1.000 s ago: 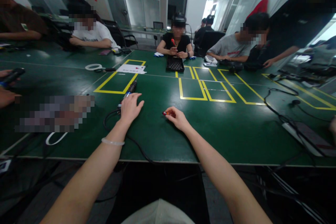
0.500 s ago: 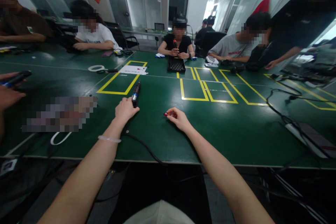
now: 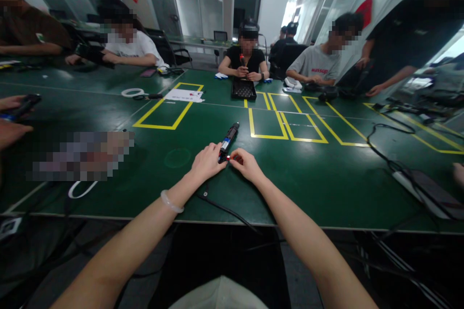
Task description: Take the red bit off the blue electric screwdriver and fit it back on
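A slim black electric screwdriver (image 3: 229, 139) with a blue and silver label is gripped around its rear end by my left hand (image 3: 207, 160). It lies tilted, its tip pointing away and slightly right. A black cord (image 3: 228, 211) runs from below this hand toward the table's front edge. Close beside its rear end, my right hand (image 3: 246, 163) pinches a small red piece (image 3: 228, 158), mostly covered by the fingers. The two hands almost meet over the green table (image 3: 290, 183); whether the red piece touches the screwdriver, I cannot tell.
Yellow tape rectangles (image 3: 268, 137) mark the tabletop. A black tray (image 3: 243, 90) sits before a person opposite. White paper (image 3: 184, 95) and a white ring-shaped tool (image 3: 132, 92) lie back left. Cables and a power strip (image 3: 427, 193) lie right. Other people sit around the table.
My left hand has moved right with the screwdriver, bringing its rear end up to the red piece. The right hand has stayed nearly in place, still pinching that piece.
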### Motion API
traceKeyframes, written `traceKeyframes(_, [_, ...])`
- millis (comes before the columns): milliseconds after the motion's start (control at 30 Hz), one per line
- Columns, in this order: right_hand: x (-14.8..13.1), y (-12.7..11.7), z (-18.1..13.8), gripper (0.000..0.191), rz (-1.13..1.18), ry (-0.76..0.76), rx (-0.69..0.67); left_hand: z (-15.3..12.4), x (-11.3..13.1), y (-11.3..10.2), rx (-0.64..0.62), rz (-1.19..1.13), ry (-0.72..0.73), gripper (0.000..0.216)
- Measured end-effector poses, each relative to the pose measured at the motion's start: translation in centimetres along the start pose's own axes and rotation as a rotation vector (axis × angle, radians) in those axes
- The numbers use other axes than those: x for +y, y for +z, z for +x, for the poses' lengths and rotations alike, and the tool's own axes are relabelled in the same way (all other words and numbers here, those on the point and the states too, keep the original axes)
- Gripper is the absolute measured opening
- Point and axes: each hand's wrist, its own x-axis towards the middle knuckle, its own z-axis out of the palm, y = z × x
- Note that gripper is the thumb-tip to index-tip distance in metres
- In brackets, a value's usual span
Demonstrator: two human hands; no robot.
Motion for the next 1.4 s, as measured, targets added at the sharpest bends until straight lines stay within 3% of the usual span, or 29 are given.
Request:
traceKeyframes(267, [0.2,0.2,-0.1,0.004,-0.155,-0.041,-0.042,-0.3,0.7,-0.1,-0.022,-0.076,0.059,0.063])
traceKeyframes(600, [-0.3,0.4,-0.1,0.013,-0.154,-0.085,-0.001,-0.6,1.1,0.0,0.003,-0.083,0.002,0.054])
traceKeyframes(900, [-0.2,0.2,-0.2,0.014,-0.147,-0.044,0.017,-0.6,0.1,-0.1,0.019,0.014,0.004,0.059])
traceKeyframes(1067, [0.1,0.2,-0.3,0.014,-0.139,-0.031,0.002,-0.1,-2.4,-0.5,-0.005,0.039,-0.085,0.062])
traceKeyframes(1400, [0.1,0.1,-0.2,0.013,-0.148,-0.007,-0.013,0.6,-11.6,-0.9,-0.014,0.117,-0.302,0.063])
